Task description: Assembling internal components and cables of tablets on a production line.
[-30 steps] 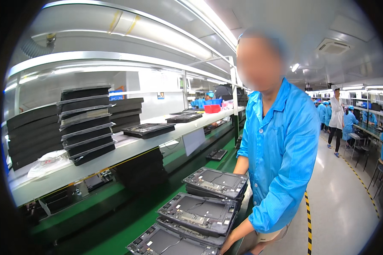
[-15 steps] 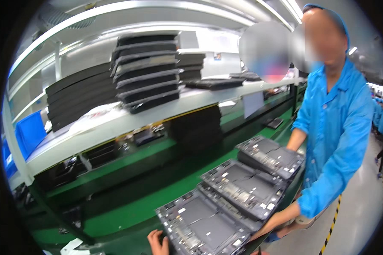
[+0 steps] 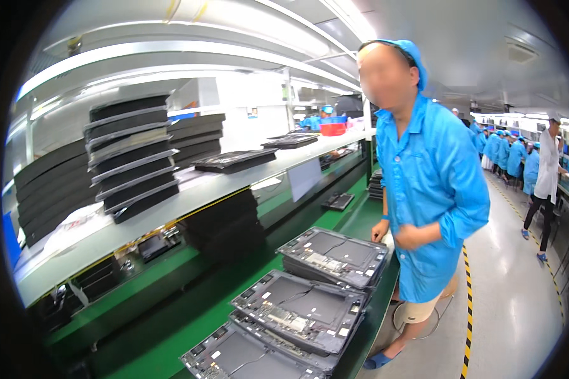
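Observation:
Neither of my hands shows in the head view. In front of me, opened dark-grey device housings, like laptop bases, lie in stacks along the workbench. The nearest housing [image 3: 234, 350] is cut off by the lower edge of the picture. Beyond it lies a middle housing [image 3: 300, 312], with a circuit board strip and a black cable inside. The far housing [image 3: 335, 256] tops another stack beside a co-worker [image 3: 433, 183] in a blue coat and cap. One of the co-worker's hands [image 3: 380, 231] rests at the bench edge by that stack; the other is raised at the waist, blurred.
A white shelf [image 3: 234, 183] runs along the left above the green bench [image 3: 218, 284]. Stacked black trays [image 3: 136, 151] and a red bin [image 3: 333, 129] stand on it. Along the right, a grey aisle [image 3: 493, 303] has striped floor tape. A person in white [image 3: 545, 170] walks there.
My view has swung right, and my left hand, beside the nearest housing before, is out of the picture. The co-worker has drawn back from the housings and stands more upright.

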`<state>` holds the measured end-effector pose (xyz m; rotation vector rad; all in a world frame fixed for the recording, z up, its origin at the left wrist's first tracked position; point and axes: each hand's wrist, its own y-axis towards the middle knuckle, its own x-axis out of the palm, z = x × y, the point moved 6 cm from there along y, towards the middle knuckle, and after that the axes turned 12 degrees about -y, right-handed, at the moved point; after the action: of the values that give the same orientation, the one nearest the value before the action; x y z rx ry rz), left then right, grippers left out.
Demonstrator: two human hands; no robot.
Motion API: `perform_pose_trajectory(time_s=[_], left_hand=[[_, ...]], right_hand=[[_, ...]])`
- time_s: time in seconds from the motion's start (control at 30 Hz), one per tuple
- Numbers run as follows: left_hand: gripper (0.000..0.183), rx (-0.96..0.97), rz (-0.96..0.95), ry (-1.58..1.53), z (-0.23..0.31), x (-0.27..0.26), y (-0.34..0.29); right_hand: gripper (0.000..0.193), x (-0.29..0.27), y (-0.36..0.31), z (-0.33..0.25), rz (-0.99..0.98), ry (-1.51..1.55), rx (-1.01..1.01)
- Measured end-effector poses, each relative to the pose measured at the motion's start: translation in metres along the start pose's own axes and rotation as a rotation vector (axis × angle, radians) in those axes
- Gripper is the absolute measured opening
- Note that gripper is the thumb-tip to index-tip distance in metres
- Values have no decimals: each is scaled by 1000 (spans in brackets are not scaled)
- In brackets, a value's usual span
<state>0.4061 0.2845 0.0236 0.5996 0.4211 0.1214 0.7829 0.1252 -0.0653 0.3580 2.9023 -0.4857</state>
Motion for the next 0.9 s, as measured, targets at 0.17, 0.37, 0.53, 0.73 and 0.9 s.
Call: perform_pose_trajectory(time_s=[0.17, 0.37, 0.53, 0.73, 0.9], left_hand=[[36, -27, -94, 60, -39, 15, 6], [37, -35, 9, 104, -43, 6, -9], [30, -55, 2, -26, 3, 11, 2], [29, -83, 17, -34, 17, 17, 8], [27, -97, 9, -74, 16, 12, 6]], right_hand=[[29, -5, -8, -15, 77, 73, -12], [26, 4, 3, 1, -7, 93, 24], [23, 4, 4, 14, -31, 82, -100], [19, 4, 10, 14, -153, 162, 92], [22, 3, 3, 22, -46, 75, 158]])
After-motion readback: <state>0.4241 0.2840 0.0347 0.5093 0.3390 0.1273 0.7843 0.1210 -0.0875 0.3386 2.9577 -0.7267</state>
